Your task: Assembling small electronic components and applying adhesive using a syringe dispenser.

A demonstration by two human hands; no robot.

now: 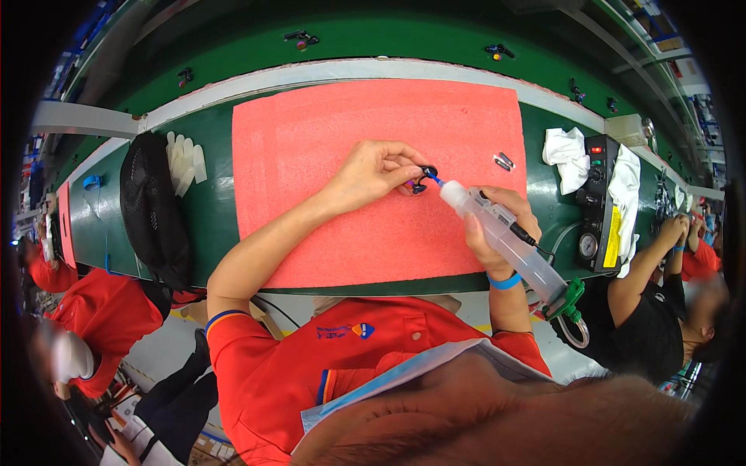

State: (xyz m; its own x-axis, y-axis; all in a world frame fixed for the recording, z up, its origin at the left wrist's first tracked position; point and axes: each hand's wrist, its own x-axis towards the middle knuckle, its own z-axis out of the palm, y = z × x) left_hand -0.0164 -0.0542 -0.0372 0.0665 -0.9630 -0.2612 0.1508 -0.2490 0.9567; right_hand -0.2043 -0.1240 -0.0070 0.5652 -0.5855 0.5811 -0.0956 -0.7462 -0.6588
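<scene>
My left hand [379,172] pinches a small dark, curved piece [427,171] with a purple-orange shiny spot, like an ear-hook earphone part. It is held above the pink foam mat [334,248]. My right hand [501,225] is wrapped round a large translucent dispensing syringe [528,264] with a white front end, a green cap at the rear and a black cable along its side. The syringe's blue needle tip [438,182] points left and meets or nearly meets the dark piece; actual contact is too small to tell. Two small dark pieces [505,161] lie on the mat's right side.
Right of the mat stands a black control box [597,194] with a gauge, between white cloths [567,159]. At left lie a black mesh bag [154,210] and several translucent finger-shaped pieces [185,163]. Beyond the white rail [381,68], a green belt carries several small parts. Co-workers sit both sides.
</scene>
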